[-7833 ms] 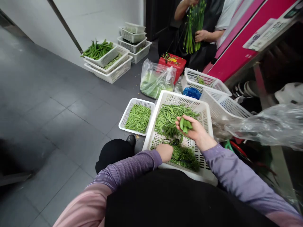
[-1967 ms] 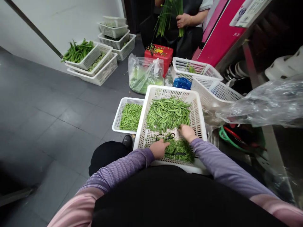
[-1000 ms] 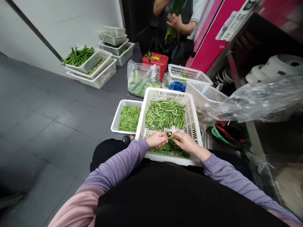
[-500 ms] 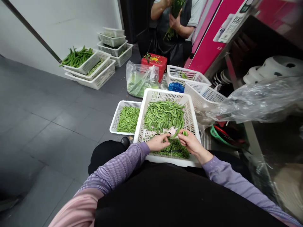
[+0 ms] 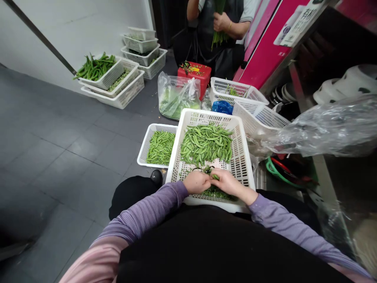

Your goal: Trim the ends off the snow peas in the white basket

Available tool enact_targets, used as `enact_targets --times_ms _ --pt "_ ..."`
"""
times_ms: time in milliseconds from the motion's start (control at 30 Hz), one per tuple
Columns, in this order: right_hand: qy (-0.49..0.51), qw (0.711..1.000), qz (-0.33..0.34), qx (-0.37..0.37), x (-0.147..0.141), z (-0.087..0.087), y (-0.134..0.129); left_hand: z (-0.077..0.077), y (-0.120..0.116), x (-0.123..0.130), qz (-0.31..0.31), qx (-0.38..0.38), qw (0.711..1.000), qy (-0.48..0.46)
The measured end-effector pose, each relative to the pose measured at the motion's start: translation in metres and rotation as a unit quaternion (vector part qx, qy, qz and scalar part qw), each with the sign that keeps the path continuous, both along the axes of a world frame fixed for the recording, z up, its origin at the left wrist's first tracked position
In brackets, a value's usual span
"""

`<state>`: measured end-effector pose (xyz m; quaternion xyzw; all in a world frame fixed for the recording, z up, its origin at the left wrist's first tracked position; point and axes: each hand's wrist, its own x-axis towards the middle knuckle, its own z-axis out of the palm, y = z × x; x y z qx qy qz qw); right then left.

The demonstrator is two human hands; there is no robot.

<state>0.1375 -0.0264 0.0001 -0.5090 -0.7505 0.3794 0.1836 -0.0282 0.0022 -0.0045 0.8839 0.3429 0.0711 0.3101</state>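
A large white basket (image 5: 249, 165) rests at my lap with a heap of green pea pods (image 5: 206, 143) in its far part. Over its near part my left hand (image 5: 198, 182) and my right hand (image 5: 225, 181) meet, fingertips touching. My right hand is closed on a green pod (image 5: 215, 177). The fingers of my left hand are pinched at the same spot; what they grip is too small to make out. Green trimmings (image 5: 216, 192) lie beneath the hands. A smaller white basket (image 5: 143, 151) of pods stands to the left.
Beyond the large basket are a clear bag (image 5: 178, 98), a red box (image 5: 203, 76) and white baskets (image 5: 262, 122). A person (image 5: 222, 31) sits behind, holding green stalks. Stacked baskets (image 5: 126, 98) stand at the wall. Plastic sheeting (image 5: 332, 129) hangs at the right.
My hands have come together, the right one moving left and down with a pod. The other person's stalks have shifted. The view has moved slightly.
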Motion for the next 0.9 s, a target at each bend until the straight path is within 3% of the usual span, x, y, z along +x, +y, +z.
enact_targets --times_ms 67,133,200,233,300,333,367,433,467,533,600,700,800,900 --pt "0.15 0.976 -0.102 -0.118 -0.004 -0.001 0.004 0.0 0.004 0.001 0.083 -0.015 0.995 -0.061" --pt "0.302 0.906 -0.195 -0.222 0.001 -0.004 0.012 -0.002 0.006 0.003 0.131 -0.035 0.988 -0.068" --pt "0.401 0.837 -0.29 -0.235 0.02 -0.008 0.026 -0.008 0.004 0.004 0.104 -0.048 0.993 0.004" --pt "0.416 0.818 -0.341 -0.205 0.033 -0.01 0.035 -0.012 0.002 0.004 0.071 -0.055 0.994 0.061" --pt "0.363 0.825 -0.416 -0.123 0.063 -0.014 0.057 -0.021 -0.002 0.003 0.005 -0.062 0.985 0.16" --pt "0.282 0.852 -0.434 -0.082 0.076 -0.018 0.068 -0.024 -0.004 0.002 -0.015 -0.061 0.98 0.187" --pt "0.166 0.893 -0.416 -0.051 0.086 -0.022 0.078 -0.028 -0.005 0.001 -0.029 -0.058 0.979 0.193" --pt "-0.11 0.951 -0.289 0.001 0.095 -0.034 0.091 -0.031 -0.005 0.0 -0.049 -0.05 0.983 0.17" --pt "-0.237 0.952 -0.195 0.016 0.095 -0.042 0.095 -0.031 -0.004 0.0 -0.054 -0.051 0.985 0.156" --pt "-0.394 0.918 -0.043 0.026 0.086 -0.059 0.098 -0.031 -0.001 0.002 -0.059 -0.062 0.987 0.136" --pt "-0.438 0.898 0.017 0.017 0.077 -0.074 0.099 -0.03 -0.001 0.003 -0.056 -0.07 0.988 0.129" --pt "-0.426 0.904 0.021 0.015 0.071 -0.086 0.103 -0.031 -0.003 0.003 -0.055 -0.07 0.987 0.135" --pt "-0.4 0.916 0.016 0.023 0.075 -0.08 0.106 -0.029 -0.003 0.002 -0.049 -0.073 0.986 0.14" --pt "-0.347 0.937 -0.006 0.041 0.069 -0.063 0.094 -0.024 0.001 0.003 0.011 -0.099 0.99 0.1"
